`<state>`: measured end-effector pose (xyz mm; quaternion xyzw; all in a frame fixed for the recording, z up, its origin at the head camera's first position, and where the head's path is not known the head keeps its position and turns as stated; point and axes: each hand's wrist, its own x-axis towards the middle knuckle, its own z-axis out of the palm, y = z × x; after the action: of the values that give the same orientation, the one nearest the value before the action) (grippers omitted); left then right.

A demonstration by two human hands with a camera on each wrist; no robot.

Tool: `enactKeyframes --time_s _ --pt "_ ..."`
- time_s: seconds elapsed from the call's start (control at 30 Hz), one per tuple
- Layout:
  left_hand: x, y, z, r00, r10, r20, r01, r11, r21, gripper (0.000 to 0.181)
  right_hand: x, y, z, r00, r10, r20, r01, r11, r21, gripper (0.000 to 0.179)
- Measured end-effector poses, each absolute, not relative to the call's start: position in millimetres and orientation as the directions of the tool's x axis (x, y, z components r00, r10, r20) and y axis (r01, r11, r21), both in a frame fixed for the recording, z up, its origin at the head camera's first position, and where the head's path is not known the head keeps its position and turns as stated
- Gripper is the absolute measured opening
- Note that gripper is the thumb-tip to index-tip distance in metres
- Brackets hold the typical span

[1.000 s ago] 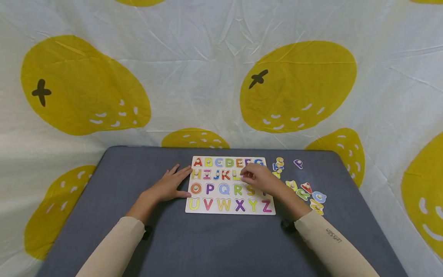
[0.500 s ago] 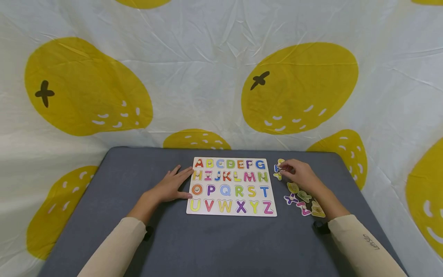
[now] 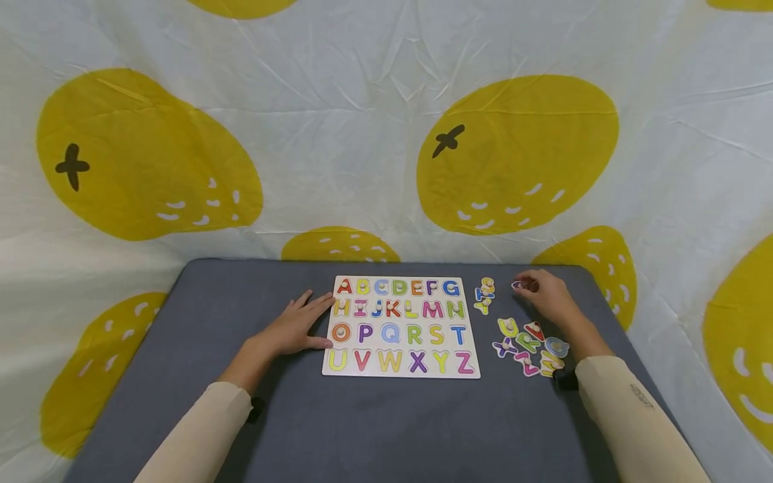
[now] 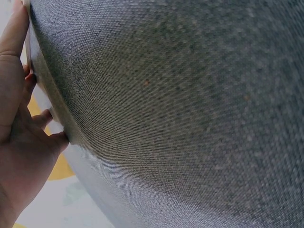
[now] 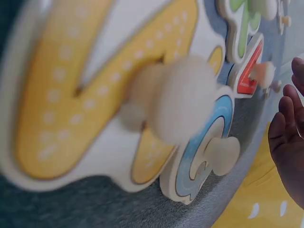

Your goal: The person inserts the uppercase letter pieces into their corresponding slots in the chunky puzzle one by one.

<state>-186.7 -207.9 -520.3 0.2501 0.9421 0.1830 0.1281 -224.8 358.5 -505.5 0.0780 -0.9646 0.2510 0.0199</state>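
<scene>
A white alphabet puzzle board (image 3: pixel 401 365) lies on the dark grey table, knobbed letter pieces sitting in its upper rows and in the O slot. Spread fingers of my left hand (image 3: pixel 297 323) rest along its left edge; the left wrist view shows that hand (image 4: pixel 23 147) touching the board's side. Right of the board, my right hand (image 3: pixel 543 293) pinches a small purple P puzzle piece (image 3: pixel 517 285), mostly covered by the fingers. In the right wrist view, the right hand (image 5: pixel 290 128) appears at the right edge with fingers curled; the P piece is out of sight there.
Loose knobbed letters lie right of the board: yellow U (image 3: pixel 508 327), red V (image 3: pixel 534 330), blue Q (image 3: pixel 556 347), yellow W (image 5: pixel 61 104), purple X (image 3: pixel 504 347) and pink Z (image 3: pixel 527 363). Nearer the board is a short column with a blue T (image 3: pixel 484 294). A patterned curtain (image 3: pixel 338 168) hangs behind.
My right hand has gone from over the board's second row, past the short letter column, to the P piece at the far right. The left hand stays at the board's edge.
</scene>
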Motion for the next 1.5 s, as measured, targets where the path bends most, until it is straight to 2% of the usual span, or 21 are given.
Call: enactKeyframes --time_s 0.53,0.9,1.5 --pt "-187.8 -207.4 -519.8 -0.841 0.510 -0.179 0.404 0.814 0.418 0.102 -241.5 371.2 -512.0 -0.992 -0.130 0.000 -0.115 0.879 -0.463 0.024" --pt "-190.5 -208.5 -519.4 -0.839 0.512 -0.186 0.402 0.813 0.422 0.103 -235.4 368.9 -507.6 -0.991 -0.125 0.039 -0.129 0.891 -0.436 0.019" --pt "-188.9 -208.0 -517.7 -0.841 0.507 -0.189 0.396 0.814 0.424 0.102 -210.9 321.6 -492.3 -0.978 -0.193 0.074 -0.206 0.874 -0.440 0.017"
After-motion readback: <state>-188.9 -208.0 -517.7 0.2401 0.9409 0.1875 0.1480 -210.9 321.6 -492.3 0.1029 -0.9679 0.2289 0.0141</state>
